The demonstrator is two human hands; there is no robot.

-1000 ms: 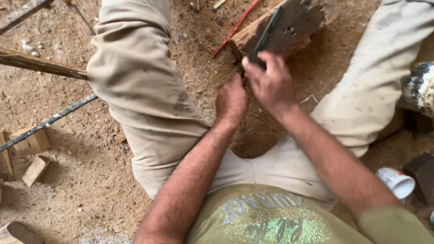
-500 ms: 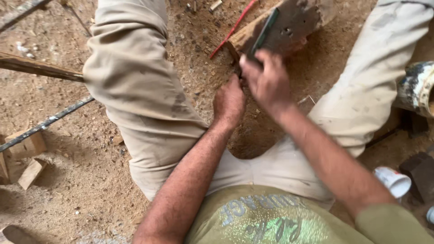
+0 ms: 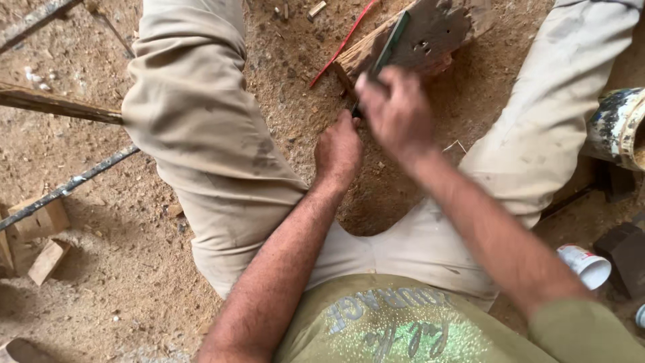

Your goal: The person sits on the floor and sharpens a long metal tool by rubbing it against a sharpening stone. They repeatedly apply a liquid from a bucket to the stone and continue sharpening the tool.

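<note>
Person seated on sandy, sawdust-strewn ground (image 3: 121, 269), legs spread, both hands working between the knees.

Right hand (image 3: 396, 111): curled down over the near end of a long flat green-edged tool (image 3: 390, 44), probably a file or rasp. Fingers closed round its handle end; the hand is motion-blurred, so how tightly it grips cannot be told. From this grip the tool runs away from the body and a little to the right, its long axis lying diagonally across the dark weathered wooden block (image 3: 430, 33). The far tip rests on the block's upper face.

Left hand (image 3: 339, 151): fisted, just beside the right hand on the near-left side, touching or nearly touching it. It seems pressed down at the block's near corner; whatever it clamps is hidden under the knuckles, so I cannot tell if it pinches anything.

Block lies directly beyond both hands, tilted, its near edge a paler strip of wood. The right hand is the nearer to the tool and to the block's face; the left sits at the corner below it.

Around the grip: thin red rod (image 3: 342, 44) on the ground just left of the block, roughly parallel to the tool. Well off left, a dark metal bar (image 3: 67, 191) and small wood offcuts (image 3: 40, 222). Far right, a paint-stained tin (image 3: 615, 128) and a small white cup (image 3: 584, 265) on its side.
</note>
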